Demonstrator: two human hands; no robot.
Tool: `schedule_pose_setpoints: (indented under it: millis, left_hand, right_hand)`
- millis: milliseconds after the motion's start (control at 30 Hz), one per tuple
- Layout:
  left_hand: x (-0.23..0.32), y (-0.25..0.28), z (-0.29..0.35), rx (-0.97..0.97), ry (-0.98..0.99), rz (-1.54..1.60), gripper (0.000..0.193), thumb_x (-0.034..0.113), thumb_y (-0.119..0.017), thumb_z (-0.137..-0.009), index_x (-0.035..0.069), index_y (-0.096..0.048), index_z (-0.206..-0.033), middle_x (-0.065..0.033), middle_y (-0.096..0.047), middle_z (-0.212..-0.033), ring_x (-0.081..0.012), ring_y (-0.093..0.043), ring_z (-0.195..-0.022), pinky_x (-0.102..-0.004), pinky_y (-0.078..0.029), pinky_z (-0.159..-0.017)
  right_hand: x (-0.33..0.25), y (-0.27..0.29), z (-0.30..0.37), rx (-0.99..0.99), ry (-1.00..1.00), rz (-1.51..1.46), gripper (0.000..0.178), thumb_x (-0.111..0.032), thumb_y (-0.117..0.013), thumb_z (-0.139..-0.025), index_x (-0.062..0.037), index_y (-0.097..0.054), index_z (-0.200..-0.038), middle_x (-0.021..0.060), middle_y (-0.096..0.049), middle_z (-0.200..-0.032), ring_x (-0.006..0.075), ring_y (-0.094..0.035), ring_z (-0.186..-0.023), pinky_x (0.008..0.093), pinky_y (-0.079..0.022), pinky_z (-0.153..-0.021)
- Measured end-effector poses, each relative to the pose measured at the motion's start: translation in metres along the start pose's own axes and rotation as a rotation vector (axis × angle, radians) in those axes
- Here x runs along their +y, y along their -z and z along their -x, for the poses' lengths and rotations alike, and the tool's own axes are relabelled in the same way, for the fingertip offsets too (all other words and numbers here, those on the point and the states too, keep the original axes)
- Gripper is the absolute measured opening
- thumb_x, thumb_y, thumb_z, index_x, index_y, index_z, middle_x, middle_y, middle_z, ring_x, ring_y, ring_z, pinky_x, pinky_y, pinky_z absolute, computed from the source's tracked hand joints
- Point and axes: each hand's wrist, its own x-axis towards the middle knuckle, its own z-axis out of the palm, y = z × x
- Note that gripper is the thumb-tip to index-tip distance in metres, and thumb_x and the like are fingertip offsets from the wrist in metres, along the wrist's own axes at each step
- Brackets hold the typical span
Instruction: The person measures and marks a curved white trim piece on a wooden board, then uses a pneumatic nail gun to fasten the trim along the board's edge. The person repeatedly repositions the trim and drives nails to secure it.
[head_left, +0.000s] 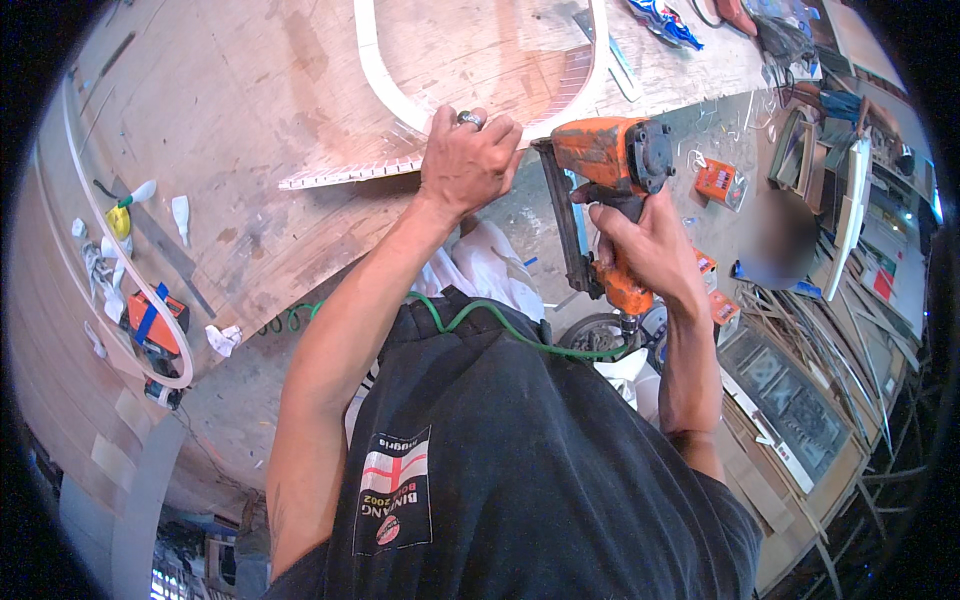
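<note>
In my right hand (655, 245) is an orange pneumatic nail gun (600, 150), its grip wrapped by my fingers. The gun's nose is close to the curved white strip (375, 70), just right of my left hand (468, 160). A green coiled air hose (500, 325) runs from the gun's base across my front. My left hand is closed over the strip at the table's near edge, a ring on one finger. Rows of slits cut the strip, which bends into a U shape; one straight end points left. Whatever lies under my left palm is hidden.
The plywood table (250, 120) carries a ruler-like strip (610, 60) and a blue-white plastic bag (665, 22). Another curved strip (75, 150), bottles and an orange tool (160, 320) lie at left. Orange boxes (718, 182) and wood offcuts (850, 340) are on the floor at right, near another person.
</note>
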Motion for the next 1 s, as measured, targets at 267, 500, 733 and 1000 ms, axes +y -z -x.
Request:
schedule_pose_setpoints:
  millis: [267, 500, 733, 1000]
  left_hand:
    - [-0.007, -0.001, -0.006, -0.001, -0.006, -0.017, 0.019, 0.032, -0.077, -0.088, 0.016, -0.074, -0.098, 0.0009, -0.066, -0.089, -0.0208, -0.067, -0.081, -0.0442, -0.043, -0.079]
    - [-0.004, 0.007, -0.008, -0.031, -0.008, -0.01, 0.021, 0.034, -0.078, -0.086, 0.015, -0.072, -0.094, -0.0013, -0.066, -0.089, -0.023, -0.068, -0.081, -0.044, -0.044, -0.079]
    - [-0.004, 0.001, -0.011, -0.012, 0.015, -0.071, 0.029, 0.042, -0.08, -0.082, 0.015, -0.071, -0.081, -0.0015, -0.069, -0.085, -0.0237, -0.07, -0.079, -0.043, -0.043, -0.078]
    - [0.01, -0.004, -0.026, -0.027, 0.078, -0.298, 0.043, 0.06, -0.077, -0.081, 0.017, -0.079, -0.079, -0.0029, -0.076, -0.083, -0.0241, -0.072, -0.082, -0.0527, -0.039, -0.089]
  right_hand:
    - [-0.003, -0.005, -0.006, 0.011, 0.005, 0.03, 0.053, -0.008, -0.068, -0.095, 0.0023, -0.046, -0.143, 0.0116, -0.066, -0.116, 0.0122, -0.063, -0.061, 0.0297, -0.055, -0.053]
    - [0.021, -0.003, 0.027, 0.182, 0.057, -0.182, 0.051, -0.006, -0.068, -0.097, 0.0021, -0.047, -0.142, 0.0127, -0.068, -0.122, 0.013, -0.064, -0.064, 0.0306, -0.056, -0.058]
    - [0.061, 0.0, 0.09, 0.477, 0.06, -0.271, 0.043, -0.007, -0.063, -0.098, 0.0032, -0.057, -0.139, 0.0131, -0.075, -0.119, 0.0108, -0.059, -0.06, 0.0267, -0.051, -0.056]
    - [0.118, 0.017, 0.13, 0.588, 0.182, -0.441, 0.045, -0.007, -0.063, -0.098, 0.0013, -0.054, -0.141, 0.0128, -0.074, -0.12, 0.0111, -0.059, -0.058, 0.0277, -0.051, -0.055]
